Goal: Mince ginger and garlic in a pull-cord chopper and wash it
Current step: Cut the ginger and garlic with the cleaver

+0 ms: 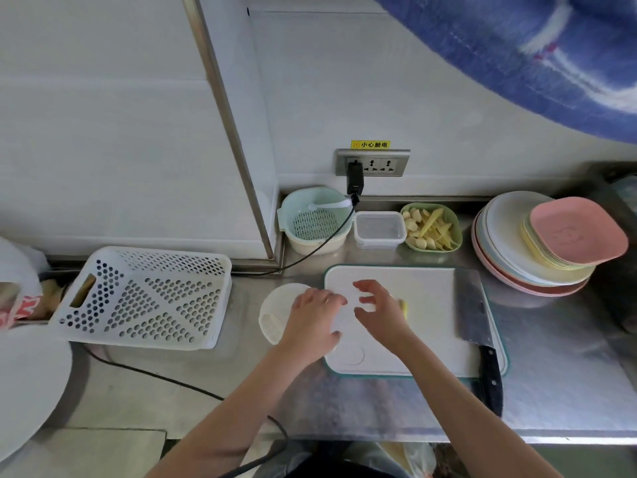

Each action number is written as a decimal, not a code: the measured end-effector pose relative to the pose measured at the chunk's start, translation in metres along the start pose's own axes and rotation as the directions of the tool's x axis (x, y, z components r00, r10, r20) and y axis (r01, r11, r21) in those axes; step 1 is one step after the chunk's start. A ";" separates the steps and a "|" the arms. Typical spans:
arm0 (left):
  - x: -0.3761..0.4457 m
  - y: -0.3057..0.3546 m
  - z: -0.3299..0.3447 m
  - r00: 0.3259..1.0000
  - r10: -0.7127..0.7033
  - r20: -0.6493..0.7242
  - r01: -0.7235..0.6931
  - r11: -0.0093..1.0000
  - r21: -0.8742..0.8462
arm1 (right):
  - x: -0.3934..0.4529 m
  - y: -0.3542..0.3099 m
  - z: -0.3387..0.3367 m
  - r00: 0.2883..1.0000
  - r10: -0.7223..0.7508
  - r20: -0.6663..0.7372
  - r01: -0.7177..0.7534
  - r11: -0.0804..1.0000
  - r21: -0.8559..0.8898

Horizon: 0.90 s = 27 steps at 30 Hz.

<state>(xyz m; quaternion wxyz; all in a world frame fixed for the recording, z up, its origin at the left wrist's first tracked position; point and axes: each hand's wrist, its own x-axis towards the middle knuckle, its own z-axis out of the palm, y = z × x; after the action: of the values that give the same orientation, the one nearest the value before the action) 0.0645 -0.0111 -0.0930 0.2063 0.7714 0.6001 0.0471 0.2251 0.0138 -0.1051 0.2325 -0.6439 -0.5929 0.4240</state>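
Note:
The white round pull-cord chopper (275, 310) sits on the steel counter just left of the white cutting board (424, 339); its pull handle faces up. My left hand (312, 317) lies over the chopper's right edge and the board's left edge with fingers curled, and what it grips is hidden. My right hand (379, 310) hovers over the middle of the board with fingers spread. A yellow ginger piece (404, 308) lies on the board just behind it. A green bowl (431, 227) at the back holds garlic cloves and ginger strips.
A cleaver (477, 326) lies on the board's right side, handle toward me. Stacked plates (537, 243) stand at the right. A clear lidded box (379, 229) and a teal strainer bowl (315, 220) sit by the wall, and a white perforated basket (144, 298) lies left. A black cable (155, 376) crosses the counter.

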 end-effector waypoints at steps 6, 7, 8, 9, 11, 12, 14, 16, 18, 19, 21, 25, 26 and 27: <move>0.001 -0.031 0.005 0.980 -0.081 0.184 0.029 0.962 0.271 | 0.022 0.007 -0.013 0.997 0.077 -0.029 -0.076 0.997 0.014; 0.004 -0.034 0.003 0.980 -0.114 0.163 0.068 0.962 0.263 | 0.026 0.010 -0.020 0.993 0.106 -0.059 -0.104 0.994 0.031; 0.007 -0.037 0.000 0.977 -0.153 0.146 0.113 0.961 0.253 | 0.031 0.014 -0.029 0.987 0.129 -0.095 -0.126 0.991 0.032; 0.010 -0.039 -0.003 0.974 -0.184 0.134 0.148 0.958 0.244 | 0.036 0.018 -0.040 0.981 0.142 -0.135 -0.141 0.990 0.018; 0.013 -0.042 -0.007 0.973 -0.196 0.124 0.163 0.958 0.236 | 0.048 0.024 -0.062 0.966 0.144 -0.213 -0.156 0.987 -0.039; 0.014 -0.042 -0.007 0.979 -0.177 0.104 0.149 0.961 0.234 | 0.057 0.027 -0.075 0.959 0.134 -0.250 -0.160 0.983 -0.089; 0.014 -0.040 -0.005 0.992 -0.127 0.021 0.117 0.960 0.255 | 0.080 0.034 -0.097 0.936 0.137 -0.323 -0.199 0.966 -0.166; 0.015 -0.033 -0.001 0.995 -0.082 -0.056 0.093 0.964 0.250 | 0.101 0.041 -0.114 0.916 0.165 -0.365 -0.247 0.950 -0.193; 0.018 -0.023 0.002 0.995 -0.055 -0.087 0.074 0.971 0.228 | 0.119 0.049 -0.122 0.933 0.166 -0.320 -0.250 0.938 -0.241; 0.020 -0.018 0.003 0.996 -0.036 -0.087 0.056 0.971 0.232 | 0.126 0.052 -0.123 0.947 0.170 -0.273 -0.244 0.933 -0.266; 0.023 -0.008 0.002 0.992 0.037 -0.120 -0.006 0.969 0.246 | 0.138 0.057 -0.120 0.961 0.186 -0.205 -0.245 0.916 -0.318; 0.027 0.003 0.004 0.957 0.149 -0.248 -0.070 0.951 0.302 | 0.153 0.062 -0.104 0.956 0.120 -0.268 -0.250 0.811 -0.529; 0.028 0.005 0.004 0.957 0.144 -0.253 -0.067 0.955 0.291 | 0.155 0.062 -0.100 0.953 0.091 -0.289 -0.240 0.810 -0.535; 0.029 0.006 0.004 0.956 0.139 -0.257 -0.066 0.960 0.271 | 0.157 0.061 -0.096 0.952 0.071 -0.299 -0.227 0.818 -0.528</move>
<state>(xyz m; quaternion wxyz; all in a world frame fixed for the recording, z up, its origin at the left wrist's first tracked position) 0.0790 0.0141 -0.0999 0.0162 0.8081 0.5826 0.0851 0.3291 0.1726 -0.1454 0.0782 -0.7792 -0.6011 0.1594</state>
